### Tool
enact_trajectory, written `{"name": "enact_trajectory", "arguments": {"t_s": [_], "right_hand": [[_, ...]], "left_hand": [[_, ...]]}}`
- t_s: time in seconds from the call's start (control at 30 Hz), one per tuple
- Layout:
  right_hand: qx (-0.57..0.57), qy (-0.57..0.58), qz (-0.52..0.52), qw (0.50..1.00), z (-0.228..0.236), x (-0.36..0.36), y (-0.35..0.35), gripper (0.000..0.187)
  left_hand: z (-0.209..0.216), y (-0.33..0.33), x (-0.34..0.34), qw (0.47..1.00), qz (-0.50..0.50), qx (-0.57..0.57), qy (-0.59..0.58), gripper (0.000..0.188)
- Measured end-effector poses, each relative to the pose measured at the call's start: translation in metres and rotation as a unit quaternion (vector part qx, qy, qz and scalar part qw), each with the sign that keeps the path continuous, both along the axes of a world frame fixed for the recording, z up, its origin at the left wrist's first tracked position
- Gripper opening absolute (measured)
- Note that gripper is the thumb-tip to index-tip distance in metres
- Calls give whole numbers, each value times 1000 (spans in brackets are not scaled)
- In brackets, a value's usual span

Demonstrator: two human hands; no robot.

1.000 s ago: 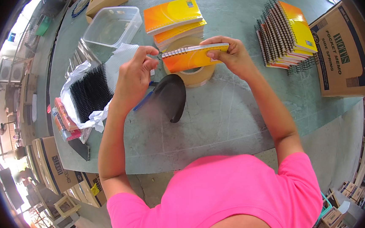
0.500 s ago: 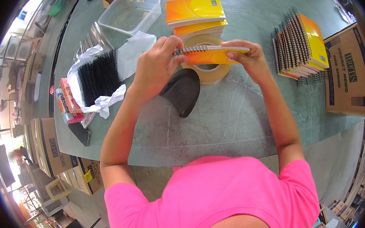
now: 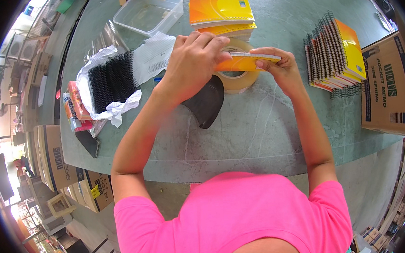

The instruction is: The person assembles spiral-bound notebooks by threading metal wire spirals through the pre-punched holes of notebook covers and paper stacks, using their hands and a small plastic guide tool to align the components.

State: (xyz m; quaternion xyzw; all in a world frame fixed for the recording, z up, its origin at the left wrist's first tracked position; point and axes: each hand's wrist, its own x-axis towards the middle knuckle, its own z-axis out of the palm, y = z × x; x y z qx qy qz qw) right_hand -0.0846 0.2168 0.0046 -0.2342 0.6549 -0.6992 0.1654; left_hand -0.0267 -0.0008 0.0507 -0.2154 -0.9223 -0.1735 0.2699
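A small yellow-orange notebook point(image 3: 240, 63) is held edge-up above the table, its top edge toward me. My right hand point(image 3: 278, 67) pinches its right end between thumb and fingers. My left hand point(image 3: 198, 63) is closed over the left part of the top edge, where a dark spiral coil runs; the fingers hide the coil now. Just beneath is a roll of tape point(image 3: 239, 82), partly covered by the notebook. A curved black piece point(image 3: 205, 105) lies below my left hand. Many black spiral coils point(image 3: 111, 83) rest on crumpled white paper to the left.
Behind the tape stands a stack of unbound notebooks point(image 3: 221, 10). Coil-bound notebooks point(image 3: 334, 56) are piled at right, beside a cardboard box point(image 3: 388, 90). A clear plastic container point(image 3: 150, 12) sits at the far left. Colourful packets point(image 3: 76, 107) lie near the table's left edge.
My left hand has shifted right along the notebook's top edge, covering the coil that showed before. The notebook has moved slightly right with my right hand still pinching it.
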Motion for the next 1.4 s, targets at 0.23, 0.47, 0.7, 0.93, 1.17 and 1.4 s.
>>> {"name": "enact_trajectory", "arguments": {"t_s": [0.23, 0.47, 0.7, 0.93, 1.17, 1.4], "right_hand": [[-10, -4, -4, 1000, -3, 1, -1, 21], [3, 26, -5, 1000, -6, 0, 0, 21], [-9, 33, -5, 999, -5, -1, -4, 20], [-25, 32, -14, 999, -1, 2, -6, 18], [12, 29, -34, 999, -2, 3, -9, 23], [19, 28, -41, 999, -2, 7, -9, 22]], "left_hand": [[2, -9, -4, 997, -11, -19, -75, 11], [12, 0, -3, 991, -16, 31, -131, 11], [11, 8, 2, 1000, 12, -26, -9, 26], [-23, -18, 53, 976, 64, 55, -199, 39], [26, -10, 69, 982, 80, 90, -146, 39], [7, 14, 57, 995, 49, 13, -92, 26]]}}
